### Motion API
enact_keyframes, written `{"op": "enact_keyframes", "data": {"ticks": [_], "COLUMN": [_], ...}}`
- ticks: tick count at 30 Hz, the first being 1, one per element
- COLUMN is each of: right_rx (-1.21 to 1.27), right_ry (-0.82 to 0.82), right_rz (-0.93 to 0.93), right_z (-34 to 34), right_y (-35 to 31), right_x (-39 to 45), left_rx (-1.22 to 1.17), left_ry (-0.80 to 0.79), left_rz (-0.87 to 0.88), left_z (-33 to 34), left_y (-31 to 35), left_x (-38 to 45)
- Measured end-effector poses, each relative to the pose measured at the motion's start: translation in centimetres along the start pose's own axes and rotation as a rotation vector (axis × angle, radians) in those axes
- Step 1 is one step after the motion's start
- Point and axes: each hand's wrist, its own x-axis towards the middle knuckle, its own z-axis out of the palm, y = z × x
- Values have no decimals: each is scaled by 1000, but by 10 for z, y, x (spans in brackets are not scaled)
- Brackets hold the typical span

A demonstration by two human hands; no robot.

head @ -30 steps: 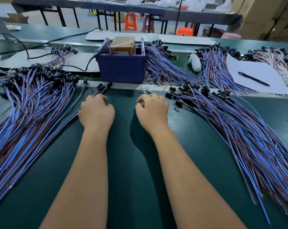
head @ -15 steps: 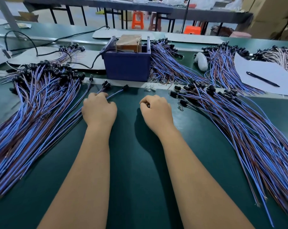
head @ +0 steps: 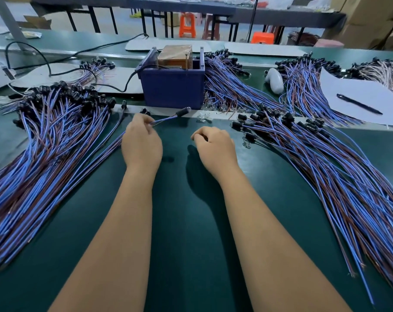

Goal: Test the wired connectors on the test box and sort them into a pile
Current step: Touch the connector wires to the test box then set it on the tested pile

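A blue test box (head: 173,91) with a brown block inside stands at the belt's far edge. My left hand (head: 141,147) pinches the blue and brown wires of one wired connector (head: 182,112). Its black head is lifted and points at the lower front of the box. My right hand (head: 215,147) rests on the green belt with its fingers curled; nothing shows in it. A big pile of wired connectors (head: 44,143) lies to the left. Another pile (head: 326,165) fans out to the right.
More wire bundles (head: 227,86) lie behind and beside the box. Small clear bulbs (head: 202,117) sit in front of it. At the far right a black pen (head: 359,104) lies on a white paper (head: 357,91), near a white object (head: 275,81). A black cable (head: 114,87) runs to the box.
My left hand has picked one wired connector off the belt and swung its head right toward the box. My right hand has stayed curled in nearly the same place.
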Motion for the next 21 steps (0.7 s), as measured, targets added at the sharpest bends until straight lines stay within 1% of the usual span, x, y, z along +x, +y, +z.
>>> {"op": "enact_keyframes", "data": {"ticks": [3, 4, 6, 7, 8, 9, 11, 13, 16, 18, 21], "right_rx": [80, 157, 448, 597, 725, 830, 986, 1102, 1142, 1127, 1145], "right_ry": [31, 32, 20, 14, 4, -9, -38, -90, -197, -216, -215], "right_rz": [20, 32, 61, 77, 94, 116, 165, 208, 208, 160, 109], "right_z": [0, 0, 0, -1, -3, -5, -11, -14, -16, -16, -16], "right_y": [1, 1, 0, -1, -2, -2, -2, -1, -2, -2, -1], "right_x": [1, 1, 0, 0, 0, 1, 3, 5, 4, 1, -1], "left_rx": [-401, -561, -911, -1072, -1194, -1267, -1310, -1299, -1197, -1060, -890], "left_ry": [-17, -27, -87, -144, -224, -320, -511, -667, -836, -894, -886], "left_rz": [-30, -43, -63, -65, -68, -76, -109, -174, -207, -202, -192], "left_z": [7, 8, 8, 9, 9, 9, 7, 4, 2, 4, 9], "left_y": [14, 21, 33, 37, 39, 40, 39, 38, 39, 42, 43], "left_x": [-7, -10, -16, -17, -18, -18, -19, -18, -19, -22, -27]}}
